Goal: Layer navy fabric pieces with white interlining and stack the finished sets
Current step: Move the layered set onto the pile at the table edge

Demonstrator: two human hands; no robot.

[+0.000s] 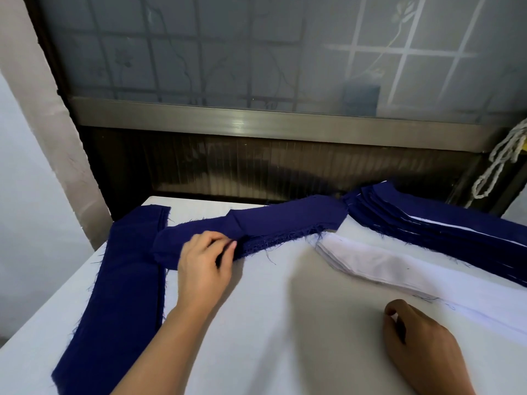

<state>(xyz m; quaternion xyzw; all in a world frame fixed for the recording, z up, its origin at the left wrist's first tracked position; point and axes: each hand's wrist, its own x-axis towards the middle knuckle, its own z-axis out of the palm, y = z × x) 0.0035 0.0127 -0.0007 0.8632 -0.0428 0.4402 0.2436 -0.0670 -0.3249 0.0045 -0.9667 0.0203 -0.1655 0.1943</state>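
Note:
My left hand (206, 263) pinches the near frayed edge of a long navy fabric piece (285, 220) that lies crumpled across the back of the white table (285, 323). A pile of flat navy strips (122, 280) lies along the table's left side, partly under that piece. To the right sits a stack of white interlining pieces (379, 263). Behind it lies a fanned stack of navy pieces layered with white interlining (427, 226). My right hand (422, 346) rests on the table near the interlining, fingers curled under, holding nothing that I can see.
A frosted window with a metal frame (256, 118) and a dark panel stands right behind the table's far edge. A white knotted cord (502, 163) hangs at the right. A pale wall column (42, 124) rises at the left.

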